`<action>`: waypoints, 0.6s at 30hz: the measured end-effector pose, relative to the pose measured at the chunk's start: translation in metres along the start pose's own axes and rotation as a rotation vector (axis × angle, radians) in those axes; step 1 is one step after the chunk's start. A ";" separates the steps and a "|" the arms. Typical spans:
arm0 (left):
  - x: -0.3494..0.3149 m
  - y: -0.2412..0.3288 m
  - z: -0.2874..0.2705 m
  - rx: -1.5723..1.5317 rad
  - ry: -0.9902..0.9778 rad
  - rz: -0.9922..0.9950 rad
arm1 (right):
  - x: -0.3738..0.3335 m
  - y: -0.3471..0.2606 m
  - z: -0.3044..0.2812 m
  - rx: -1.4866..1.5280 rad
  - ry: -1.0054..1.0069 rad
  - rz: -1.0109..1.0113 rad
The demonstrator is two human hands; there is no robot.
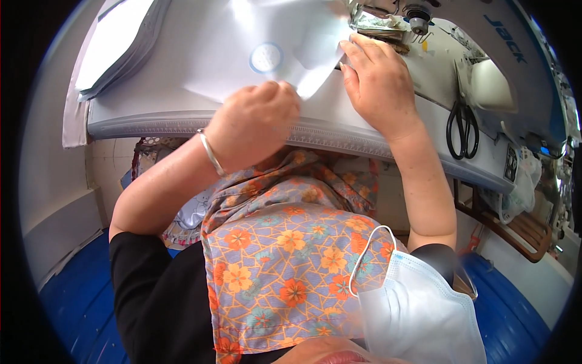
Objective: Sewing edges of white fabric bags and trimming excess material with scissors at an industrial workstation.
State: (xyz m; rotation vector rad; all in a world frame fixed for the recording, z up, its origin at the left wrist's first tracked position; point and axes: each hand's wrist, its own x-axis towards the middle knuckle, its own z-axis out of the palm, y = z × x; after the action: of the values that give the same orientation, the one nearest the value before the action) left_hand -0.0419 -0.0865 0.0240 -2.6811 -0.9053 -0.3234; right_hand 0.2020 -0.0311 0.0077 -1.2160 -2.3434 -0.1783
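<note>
A thin, shiny, see-through plastic sheet (218,51) lies over the sewing table, with a round white patch ringed in blue (266,57) on or under it. My left hand (257,118) is at its near edge, fingers curled closed on the plastic; motion blurs it slightly. A metal bangle circles that wrist. My right hand (382,82) rests palm down at the sheet's right edge, beside the sewing machine's needle area. Its fingers are stretched out, thumb apart, the tips touching the sheet. Glare hides part of the plastic.
A sewing machine (515,67) stands on the right. Black-handled scissors (462,124) lie beside my right forearm. A stack of white sheets (115,48) sits at the far left. A ruler strip (339,134) lines the table's front edge. A face mask (418,309) hangs over my floral apron (291,267).
</note>
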 end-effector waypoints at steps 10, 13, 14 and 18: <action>0.032 0.003 0.014 -0.186 0.080 -0.030 | -0.001 0.003 -0.002 0.010 0.041 -0.014; 0.041 -0.013 0.016 -0.338 0.050 -0.046 | -0.001 0.004 -0.001 0.002 0.056 -0.013; 0.042 -0.019 0.018 -0.340 0.052 -0.042 | -0.001 0.004 0.000 -0.002 0.061 -0.013; 0.043 -0.040 0.027 -0.242 0.111 -0.100 | -0.001 0.004 0.003 0.008 0.075 -0.012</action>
State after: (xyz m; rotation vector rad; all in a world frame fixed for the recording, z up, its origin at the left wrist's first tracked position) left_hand -0.0302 -0.0229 0.0203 -2.8042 -1.0272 -0.6347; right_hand 0.2050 -0.0284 0.0042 -1.1712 -2.2853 -0.2152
